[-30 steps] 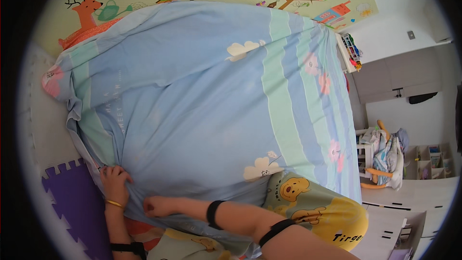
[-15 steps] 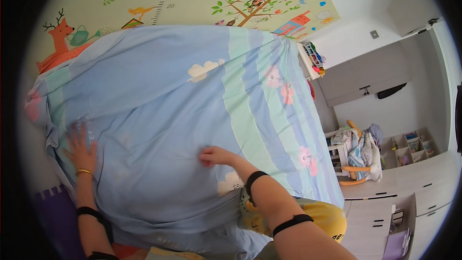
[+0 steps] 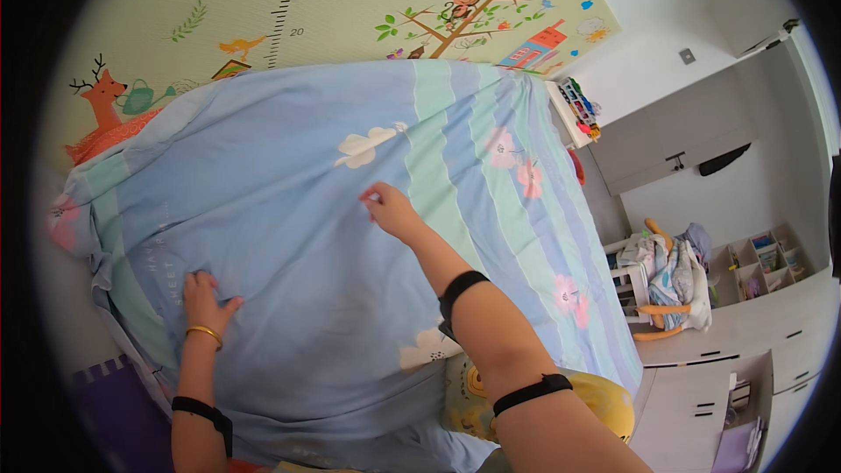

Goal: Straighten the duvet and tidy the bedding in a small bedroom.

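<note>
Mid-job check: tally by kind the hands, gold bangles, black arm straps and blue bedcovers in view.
Left hand and right hand: 2
Gold bangle: 1
Black arm straps: 3 (1 left, 2 right)
Blue bedcover: 1
Total: 7

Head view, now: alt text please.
A person's bare left hand lies on a wide blue fabric cover with green stripes; the bare right hand is over its middle. Behind is a pale green wall with an orange cartoon deer.

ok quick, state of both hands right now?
Left hand: open, thumb apart, over the blue cover; no grip visible.
Right hand: fingers bent in over the cover; can't tell if they pinch any fabric.
</note>
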`<state>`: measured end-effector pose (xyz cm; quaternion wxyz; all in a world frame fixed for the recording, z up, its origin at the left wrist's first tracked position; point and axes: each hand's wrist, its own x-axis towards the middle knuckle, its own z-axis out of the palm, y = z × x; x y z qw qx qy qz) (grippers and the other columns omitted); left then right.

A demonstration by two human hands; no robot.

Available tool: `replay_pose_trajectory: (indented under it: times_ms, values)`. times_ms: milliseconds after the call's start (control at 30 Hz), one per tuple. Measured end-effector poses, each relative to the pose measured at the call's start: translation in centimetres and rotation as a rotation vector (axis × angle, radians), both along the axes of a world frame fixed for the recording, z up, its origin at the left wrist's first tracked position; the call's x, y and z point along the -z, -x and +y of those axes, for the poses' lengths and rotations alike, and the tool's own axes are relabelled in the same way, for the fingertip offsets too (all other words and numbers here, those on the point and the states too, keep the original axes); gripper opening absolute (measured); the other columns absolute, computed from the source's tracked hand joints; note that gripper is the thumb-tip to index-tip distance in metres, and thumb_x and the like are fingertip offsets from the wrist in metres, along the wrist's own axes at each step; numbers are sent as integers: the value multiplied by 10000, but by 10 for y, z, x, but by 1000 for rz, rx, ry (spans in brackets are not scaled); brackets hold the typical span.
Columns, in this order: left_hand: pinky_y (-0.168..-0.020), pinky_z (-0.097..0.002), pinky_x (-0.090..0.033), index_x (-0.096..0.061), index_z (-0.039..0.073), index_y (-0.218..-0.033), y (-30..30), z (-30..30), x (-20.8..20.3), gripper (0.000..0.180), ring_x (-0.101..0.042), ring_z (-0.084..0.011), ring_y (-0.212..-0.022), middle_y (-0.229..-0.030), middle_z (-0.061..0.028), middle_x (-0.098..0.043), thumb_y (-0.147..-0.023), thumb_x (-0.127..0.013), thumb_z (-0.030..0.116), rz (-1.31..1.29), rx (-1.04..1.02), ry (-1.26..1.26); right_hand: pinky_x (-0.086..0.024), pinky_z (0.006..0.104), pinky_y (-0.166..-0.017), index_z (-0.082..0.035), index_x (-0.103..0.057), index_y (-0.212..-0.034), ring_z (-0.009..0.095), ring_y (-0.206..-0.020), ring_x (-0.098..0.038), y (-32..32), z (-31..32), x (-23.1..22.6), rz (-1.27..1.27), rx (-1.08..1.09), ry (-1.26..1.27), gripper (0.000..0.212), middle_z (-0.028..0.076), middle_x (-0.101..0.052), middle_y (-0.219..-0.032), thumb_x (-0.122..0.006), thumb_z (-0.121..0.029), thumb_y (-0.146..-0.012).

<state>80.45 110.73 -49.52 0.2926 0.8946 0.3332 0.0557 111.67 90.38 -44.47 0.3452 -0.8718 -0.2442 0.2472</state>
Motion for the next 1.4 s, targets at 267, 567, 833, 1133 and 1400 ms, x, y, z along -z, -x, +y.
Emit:
replay_pose_trajectory:
  times_ms: [267,567,833,1133,1400]
  values:
    - [-804,-383,-424,-446,30,-863,-2,51,30,633,-471,-311,-902,-950,-135,-432,-494,-875,313,239,-249,183,-478,312,-597,59,-524,-1071,203,-691,-588,-32,111,14,-40,111,-147,478,141,-587,-842,-653,-311,-797]
    - [-973,-400,-379,-388,-95,-1179,17,82,63,980,-425,-398,-1135,-1212,-257,-414,-443,-882,324,385,-254,175,-477,275,-516,70,-545,-1024,160,-596,-573,-42,141,15,591,390,-258,541,115,-599,-792,-645,-415,-805]
    - [-1055,-383,-305,-281,-87,-1311,0,87,53,1150,-308,-393,-1277,-1354,-281,-312,-429,-882,341,515,-259,304,-484,276,-483,58,-583,-826,174,-530,-597,-43,166,33,588,325,-215,350,102,-613,-684,-639,-287,-801]
    - [-1104,-357,-203,-174,-105,-1373,-16,97,89,1324,-220,-373,-1336,-1410,-260,-269,-416,-837,524,742,-168,296,-490,300,-489,71,-574,-869,215,-563,-640,-65,183,80,537,417,-404,644,146,-640,-731,-662,-554,-742]
    - [-1079,-364,-261,-282,-137,-1306,-1,93,68,1262,-332,-366,-1280,-1340,-276,-369,-443,-782,637,827,-77,145,-509,272,-516,27,-587,-888,198,-608,-656,-36,228,40,995,250,-380,491,130,-662,-783,-663,-448,-790]
